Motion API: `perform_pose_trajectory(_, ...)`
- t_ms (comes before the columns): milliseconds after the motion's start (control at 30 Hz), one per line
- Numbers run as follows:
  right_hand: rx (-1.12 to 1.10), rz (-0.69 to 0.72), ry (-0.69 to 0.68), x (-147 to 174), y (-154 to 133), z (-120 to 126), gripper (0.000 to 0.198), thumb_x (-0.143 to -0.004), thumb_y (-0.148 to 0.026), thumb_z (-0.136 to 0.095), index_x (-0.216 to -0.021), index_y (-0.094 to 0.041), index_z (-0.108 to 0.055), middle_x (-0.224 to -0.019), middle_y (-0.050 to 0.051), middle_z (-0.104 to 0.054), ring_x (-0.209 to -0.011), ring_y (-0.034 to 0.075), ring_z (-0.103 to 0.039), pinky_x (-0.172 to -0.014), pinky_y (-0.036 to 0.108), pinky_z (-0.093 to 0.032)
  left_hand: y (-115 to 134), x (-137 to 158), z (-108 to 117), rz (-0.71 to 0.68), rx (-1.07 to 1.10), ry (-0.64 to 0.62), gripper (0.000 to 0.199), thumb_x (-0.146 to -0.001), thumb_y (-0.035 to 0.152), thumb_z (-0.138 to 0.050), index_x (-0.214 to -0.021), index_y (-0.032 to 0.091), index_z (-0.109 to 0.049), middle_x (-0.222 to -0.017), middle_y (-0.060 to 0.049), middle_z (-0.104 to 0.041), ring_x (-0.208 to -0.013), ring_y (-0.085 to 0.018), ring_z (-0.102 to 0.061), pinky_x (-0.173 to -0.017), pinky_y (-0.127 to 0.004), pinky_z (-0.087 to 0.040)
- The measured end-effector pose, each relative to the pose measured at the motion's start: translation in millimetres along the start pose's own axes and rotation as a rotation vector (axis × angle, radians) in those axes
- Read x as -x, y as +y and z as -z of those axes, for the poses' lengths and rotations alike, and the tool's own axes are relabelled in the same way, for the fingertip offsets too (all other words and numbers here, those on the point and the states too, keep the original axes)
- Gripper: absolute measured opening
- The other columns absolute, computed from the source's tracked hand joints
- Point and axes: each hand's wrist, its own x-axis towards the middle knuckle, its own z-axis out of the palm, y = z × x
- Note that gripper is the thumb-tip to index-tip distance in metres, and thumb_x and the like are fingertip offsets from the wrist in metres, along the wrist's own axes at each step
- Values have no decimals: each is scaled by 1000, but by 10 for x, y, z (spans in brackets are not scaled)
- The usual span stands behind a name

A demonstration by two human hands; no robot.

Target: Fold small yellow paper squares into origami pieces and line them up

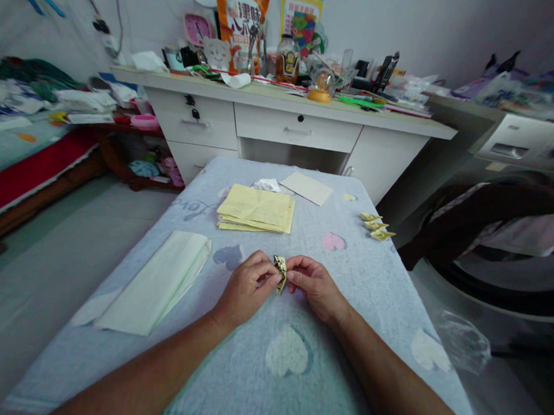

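Note:
Between my two hands, over the middle of the cloth-covered table, is a small folded paper piece (279, 272), yellowish with dark markings. My left hand (253, 283) pinches its left side with thumb and fingers. On the other side, my right hand (313, 283) grips the right edge in a pinch. Just beyond them lies a stack of yellow paper sheets (257, 207). Three folded yellow paper pieces with pointed ends (377, 226) sit in a row near the table's right edge. To the left of my hands rests a folded pale green paper bundle (162, 282).
A beige card (305, 188) and a crumpled white tissue (266, 184) lie at the table's far end. Behind stands a white desk (273, 120) crowded with a jar (288, 61) and other items. A washing machine (530, 155) stands right, a bed (29, 146) left.

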Motion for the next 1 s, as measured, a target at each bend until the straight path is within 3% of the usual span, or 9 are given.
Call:
perform_pose_trajectory(367, -10, -5, -9, -10, 41, 3, 22, -70, -28, -77, -85, -17, -67, -81, 1, -63, -62, 9, -50, -57, 21, -39, -16, -7, -6, 32, -88, 75, 19, -83, 14, -53, -64, 17, -56, -71, 0, -51, -67, -11, -52, -59, -22, -40)
perform_pose_trajectory(567, 15, -5, -13, -11, 34, -12, 19, -70, -30, -77, -79, -16, -68, -74, 1, -63, -59, 9, -50, -58, 23, -41, -19, 4, -1, -2, -68, 28, 18, -86, 16, -51, -69, 17, -57, -73, 0, -51, -67, -11, -52, -57, -20, -40)
perform_pose_trajectory(1000, 24, -2, -70, 9, -11, -18, 21, -72, -33, -75, -85, -17, -70, -78, 1, -65, -65, 10, -51, -63, 24, -39, -36, -7, 14, -3, -61, 7, 20, -85, 17, -54, -66, 16, -56, -69, 1, -52, -65, -11, -52, -61, -22, -37)
